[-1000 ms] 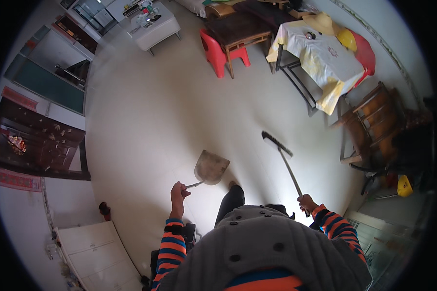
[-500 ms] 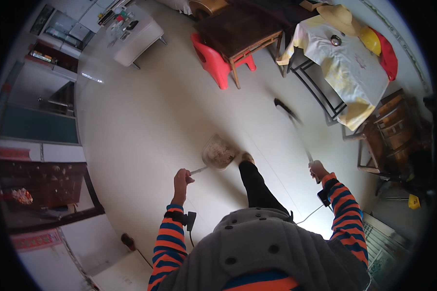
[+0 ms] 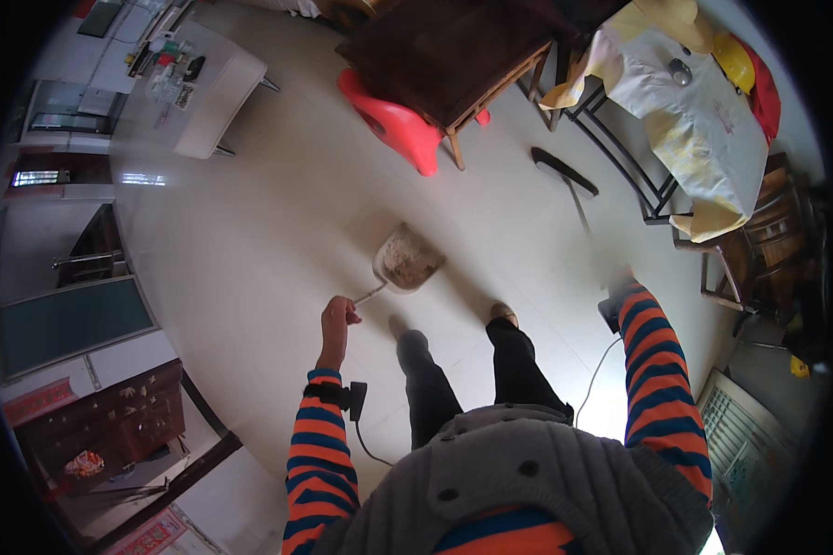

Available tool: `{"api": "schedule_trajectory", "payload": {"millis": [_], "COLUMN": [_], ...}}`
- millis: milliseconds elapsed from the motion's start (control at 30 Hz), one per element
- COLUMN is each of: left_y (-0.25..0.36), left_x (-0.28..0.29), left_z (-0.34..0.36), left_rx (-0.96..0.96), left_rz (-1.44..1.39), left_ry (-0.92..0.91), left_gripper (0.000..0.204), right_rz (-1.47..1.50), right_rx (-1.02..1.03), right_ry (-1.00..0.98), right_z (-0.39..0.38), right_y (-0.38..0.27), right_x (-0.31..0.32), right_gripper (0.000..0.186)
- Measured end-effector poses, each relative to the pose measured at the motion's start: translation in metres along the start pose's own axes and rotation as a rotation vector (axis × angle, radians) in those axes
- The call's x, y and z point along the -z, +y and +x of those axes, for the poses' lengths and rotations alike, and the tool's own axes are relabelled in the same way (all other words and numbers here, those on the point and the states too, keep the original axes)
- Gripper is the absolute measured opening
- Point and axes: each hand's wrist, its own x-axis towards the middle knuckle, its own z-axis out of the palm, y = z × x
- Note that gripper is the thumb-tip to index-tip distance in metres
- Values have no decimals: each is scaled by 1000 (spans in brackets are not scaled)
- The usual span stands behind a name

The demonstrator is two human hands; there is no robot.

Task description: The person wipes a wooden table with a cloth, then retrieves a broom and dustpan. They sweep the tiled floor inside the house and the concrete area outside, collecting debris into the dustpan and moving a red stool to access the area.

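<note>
My left hand is closed round the thin handle of a dustpan. The pan is pale and scoop-shaped, with brownish dirt or staining inside, and lies ahead of my feet. My right hand is smeared by motion. From it a broom handle, partly blurred, runs forward to the dark, narrow head of the broom, near the legs of the cloth-covered table. Whether the broom head touches the floor I cannot tell.
Ahead stand a red plastic chair and a dark wooden table. A cloth-covered table and a wooden chair are on the right. At the far left is a pale table with small items. My feet stand on glossy tile.
The broom head has swung into clearer view, now farther right and ahead. The dustpan sits slightly farther forward and left in view. Both my legs now show, where one did before.
</note>
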Motion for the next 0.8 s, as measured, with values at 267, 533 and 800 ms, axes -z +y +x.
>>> {"api": "schedule_trajectory", "payload": {"millis": [267, 533, 800], "left_y": [30, 28, 28], "left_x": [45, 61, 70], "left_z": [110, 164, 166], "left_rx": [-77, 41, 92], "left_rz": [83, 143, 167], "left_ry": [-208, -318, -413], "left_gripper": [26, 24, 28], "right_rz": [-168, 332, 683], "right_rx": [76, 313, -84], "right_ry": [242, -363, -330], "right_z": [-59, -190, -236], "right_y": [-80, -194, -187], "right_x": [-156, -226, -135], "right_gripper": [23, 17, 16]}}
